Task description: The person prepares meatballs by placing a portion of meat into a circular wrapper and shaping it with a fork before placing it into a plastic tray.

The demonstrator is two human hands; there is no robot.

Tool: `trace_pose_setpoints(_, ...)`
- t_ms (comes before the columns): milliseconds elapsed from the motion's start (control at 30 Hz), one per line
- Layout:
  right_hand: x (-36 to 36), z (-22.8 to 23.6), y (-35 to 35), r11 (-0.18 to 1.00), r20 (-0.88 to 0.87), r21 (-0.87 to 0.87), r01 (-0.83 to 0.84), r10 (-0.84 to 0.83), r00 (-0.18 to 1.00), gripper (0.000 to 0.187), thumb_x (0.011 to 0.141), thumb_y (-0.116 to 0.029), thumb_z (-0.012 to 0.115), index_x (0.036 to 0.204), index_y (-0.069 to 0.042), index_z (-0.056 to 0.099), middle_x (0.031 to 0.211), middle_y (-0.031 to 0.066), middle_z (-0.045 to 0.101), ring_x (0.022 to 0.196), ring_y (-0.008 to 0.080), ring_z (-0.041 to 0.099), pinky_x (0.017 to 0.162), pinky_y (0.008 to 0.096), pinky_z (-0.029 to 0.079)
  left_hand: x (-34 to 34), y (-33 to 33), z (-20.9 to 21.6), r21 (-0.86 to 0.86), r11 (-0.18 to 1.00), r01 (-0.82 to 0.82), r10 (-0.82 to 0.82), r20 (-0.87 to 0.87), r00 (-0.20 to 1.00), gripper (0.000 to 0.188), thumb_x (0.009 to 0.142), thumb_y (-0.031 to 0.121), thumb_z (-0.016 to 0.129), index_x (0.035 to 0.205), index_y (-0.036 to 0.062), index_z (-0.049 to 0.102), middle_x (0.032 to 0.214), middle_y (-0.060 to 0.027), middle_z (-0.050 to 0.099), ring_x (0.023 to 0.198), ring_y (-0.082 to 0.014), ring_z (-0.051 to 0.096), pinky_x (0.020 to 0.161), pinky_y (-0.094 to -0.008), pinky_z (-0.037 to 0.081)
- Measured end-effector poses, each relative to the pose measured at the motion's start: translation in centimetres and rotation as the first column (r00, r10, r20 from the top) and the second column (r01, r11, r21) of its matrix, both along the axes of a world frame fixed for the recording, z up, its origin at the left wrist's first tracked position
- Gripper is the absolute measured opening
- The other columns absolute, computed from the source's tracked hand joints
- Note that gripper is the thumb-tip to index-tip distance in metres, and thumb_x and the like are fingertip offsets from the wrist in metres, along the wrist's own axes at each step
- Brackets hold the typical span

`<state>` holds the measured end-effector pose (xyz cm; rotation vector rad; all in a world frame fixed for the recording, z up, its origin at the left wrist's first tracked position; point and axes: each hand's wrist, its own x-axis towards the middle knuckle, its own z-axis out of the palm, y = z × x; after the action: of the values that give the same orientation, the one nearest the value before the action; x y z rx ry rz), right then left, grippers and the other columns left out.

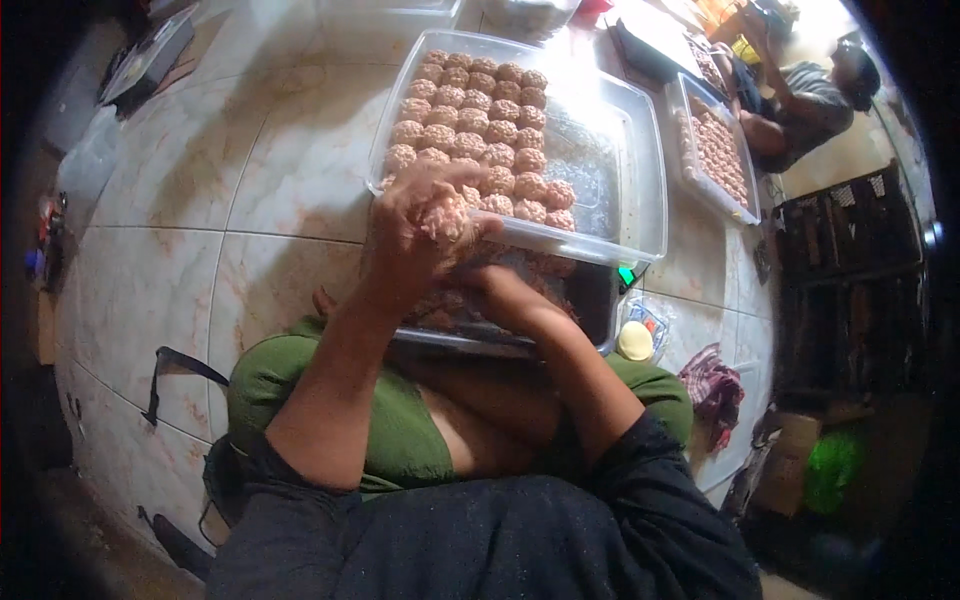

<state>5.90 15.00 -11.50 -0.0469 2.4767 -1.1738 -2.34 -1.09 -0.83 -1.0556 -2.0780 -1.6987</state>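
My left hand (pixel 405 235) is closed around a nubbly pinkish ball (pixel 445 216), held over the near edge of a clear plastic tub (pixel 652 190). Rows of similar round balls (pixel 470 120) fill the tub's left part, while its right part shows bare, smeared plastic. Lower and to the right, my right hand (pixel 505 292) reaches in over a dark tray (pixel 595 320) by my lap. Its fingers are in shadow and partly hidden, so their grip does not show. Dark reddish-brown material (pixel 440 305) lies in that tray.
Another clear tub of balls (pixel 715 155) stands at the right, near a seated person (pixel 815 100). A pale yellow round thing (pixel 635 340) sits beside the dark tray. Farther right lies a crumpled checked cloth (pixel 712 390). Marbled floor tiles (pixel 290 180) stretch to the left.
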Motion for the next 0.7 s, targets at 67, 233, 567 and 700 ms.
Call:
trace_pose_setpoints(67,0.0,-3.8,0.3,0.997,-0.072,-0.075,-0.012,0.007,0.997,0.023,0.087,-0.016,0.058,0.106,-0.005,0.066,0.095,0.0168,0.067,0.085,0.0265,0.064,0.077,0.0365,0.049,-0.2,-0.3,0.2,0.015,0.999,0.045,-0.045,-0.013,0.999,0.033,0.071,0.012,0.077,0.099,0.0016,0.062,0.088,-0.0078,0.061,0.080,-0.0165,0.057,0.072,-0.0294,0.048)
trace_pose_setpoints(233,0.7,9.1,2.7,0.873,0.135,0.486,-0.025,-0.047,0.990,0.021,0.083,-0.018,0.059,0.100,-0.012,0.070,0.093,0.0139,0.067,0.090,0.0300,0.065,0.079,0.0390,0.050,0.6,-0.1,-0.3,0.087,0.986,0.139,-0.164,0.515,0.841,0.020,0.074,0.003,0.075,0.089,0.0029,0.062,0.087,-0.0058,0.061,0.081,-0.0119,0.058,0.070,-0.0265,0.050)
trace_pose_setpoints(567,2.8,13.8,3.1,0.985,-0.751,-0.072,0.158,-0.158,0.641,0.015,0.077,-0.008,0.074,0.091,-0.005,0.070,0.073,0.0072,0.064,0.061,0.0141,0.060,0.053,0.0278,0.047,2.4,1.1,0.0,0.165,0.946,0.280,-0.322,0.581,0.747,0.020,0.075,0.005,0.074,0.086,0.0031,0.058,0.083,0.0002,0.056,0.073,-0.0073,0.056,0.060,-0.0225,0.050)
trace_pose_setpoints(700,2.2,13.0,2.9,0.986,-0.749,0.017,0.165,-0.097,0.656,0.014,0.076,-0.011,0.075,0.087,-0.006,0.069,0.073,0.0063,0.063,0.059,0.0178,0.059,0.051,0.0299,0.047,2.0,0.7,-1.1,0.123,0.950,0.289,-0.312,0.469,0.826,0.017,0.075,0.004,0.071,0.084,0.0035,0.057,0.079,0.0009,0.055,0.069,-0.0060,0.054,0.060,-0.0216,0.047)
